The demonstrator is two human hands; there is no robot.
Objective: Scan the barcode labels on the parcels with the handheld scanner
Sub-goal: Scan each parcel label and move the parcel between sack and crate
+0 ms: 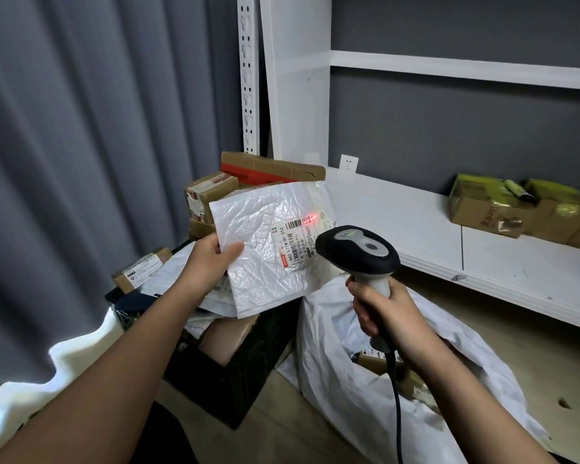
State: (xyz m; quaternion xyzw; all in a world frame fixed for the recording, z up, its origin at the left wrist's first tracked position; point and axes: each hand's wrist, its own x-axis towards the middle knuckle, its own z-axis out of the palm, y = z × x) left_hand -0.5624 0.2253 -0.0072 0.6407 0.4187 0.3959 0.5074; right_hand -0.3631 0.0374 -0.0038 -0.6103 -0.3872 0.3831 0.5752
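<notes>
My left hand (211,257) pinches the left edge of a white bubble-mailer parcel (258,236), held up tilted over a dark crate. Its barcode label (298,239) faces me, and a red scan light falls on the label's upper right. My right hand (380,311) grips the grey handle of the black-headed handheld scanner (359,251), whose head points at the label from just right of it. The scanner's black cable (397,413) hangs down past my right wrist.
A dark crate (235,373) below holds brown boxes and mailers. Cardboard boxes (211,195) are stacked behind it. A white sack (342,390) with parcels lies on the floor at right. A white shelf (416,222) carries boxes (503,212) at far right. Grey curtain hangs left.
</notes>
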